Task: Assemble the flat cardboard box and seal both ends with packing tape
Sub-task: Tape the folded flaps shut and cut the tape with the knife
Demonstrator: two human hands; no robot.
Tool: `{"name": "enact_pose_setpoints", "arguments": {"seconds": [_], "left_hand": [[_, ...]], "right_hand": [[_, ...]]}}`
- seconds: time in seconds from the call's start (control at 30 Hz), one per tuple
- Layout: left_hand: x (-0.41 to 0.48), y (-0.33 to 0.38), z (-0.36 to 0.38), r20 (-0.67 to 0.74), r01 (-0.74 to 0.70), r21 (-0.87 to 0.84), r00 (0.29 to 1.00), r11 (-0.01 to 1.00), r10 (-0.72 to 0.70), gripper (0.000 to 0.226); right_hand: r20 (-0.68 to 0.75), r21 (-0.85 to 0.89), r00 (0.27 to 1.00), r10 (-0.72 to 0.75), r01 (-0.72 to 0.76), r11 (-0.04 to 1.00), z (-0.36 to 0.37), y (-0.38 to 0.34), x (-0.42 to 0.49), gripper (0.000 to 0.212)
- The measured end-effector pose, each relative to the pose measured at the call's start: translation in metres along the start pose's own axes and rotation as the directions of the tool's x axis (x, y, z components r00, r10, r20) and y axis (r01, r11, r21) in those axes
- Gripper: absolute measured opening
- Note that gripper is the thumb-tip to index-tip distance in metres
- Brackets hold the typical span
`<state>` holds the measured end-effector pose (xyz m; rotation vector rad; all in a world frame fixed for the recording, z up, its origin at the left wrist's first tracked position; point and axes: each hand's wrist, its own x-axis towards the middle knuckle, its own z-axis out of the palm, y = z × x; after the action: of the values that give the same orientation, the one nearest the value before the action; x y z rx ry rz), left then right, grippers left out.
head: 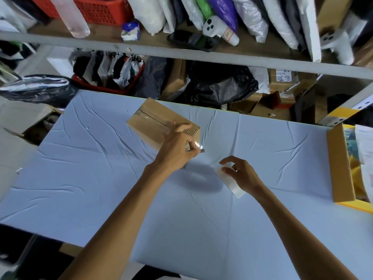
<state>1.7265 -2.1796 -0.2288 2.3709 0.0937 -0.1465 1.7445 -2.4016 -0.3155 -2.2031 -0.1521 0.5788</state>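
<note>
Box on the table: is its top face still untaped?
No, a clear strip of tape already runs along the seam on the top of the cardboard box, which lies closed on the blue table.

I look down on a table draped in a wrinkled light-blue cloth (101,178). An assembled cardboard box (153,120) rests toward the far edge, clear tape (149,116) running along its top seam. My left hand (177,146) sits at the box's near corner, fingers pinched on a shiny strip of tape end (198,147) beside a small dark object I cannot identify. My right hand (242,174) lies nearer me, apart from the box, fingers curled around a roll of clear packing tape (232,182) on the cloth. An open carton (341,164) stands at the right edge. Behind, a shelf (181,51) holds bags and a red basket (96,9).
</note>
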Motion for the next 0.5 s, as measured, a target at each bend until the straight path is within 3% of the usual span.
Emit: {"name": "enact_pose_setpoints", "arguments": {"seconds": [0.07,0.23,0.37,0.5], "left_hand": [[0.0,0.0,0.0,-0.004,0.003,-0.013,1.0,1.0,-0.003,0.022],[0.0,-0.001,0.0,0.007,-0.009,-0.001,1.0,1.0,0.009,0.025],[0.0,-0.002,0.0,-0.007,-0.006,-0.01,1.0,1.0,0.006,0.031],[0.001,-0.005,0.002,0.003,-0.01,-0.017,1.0,1.0,0.01,0.033]], "right_hand": [[-0.012,0.018,1.0,-0.003,0.003,1.0,0.0,0.0,0.001,0.02],[0.068,-0.042,0.993,0.094,-0.091,0.995,0.003,0.006,0.004,0.065],[0.086,-0.129,0.988,0.129,-0.117,0.985,0.004,0.01,0.0,0.068],[0.04,-0.185,0.998,0.04,-0.032,0.982,0.001,0.01,-0.008,0.067]]}}
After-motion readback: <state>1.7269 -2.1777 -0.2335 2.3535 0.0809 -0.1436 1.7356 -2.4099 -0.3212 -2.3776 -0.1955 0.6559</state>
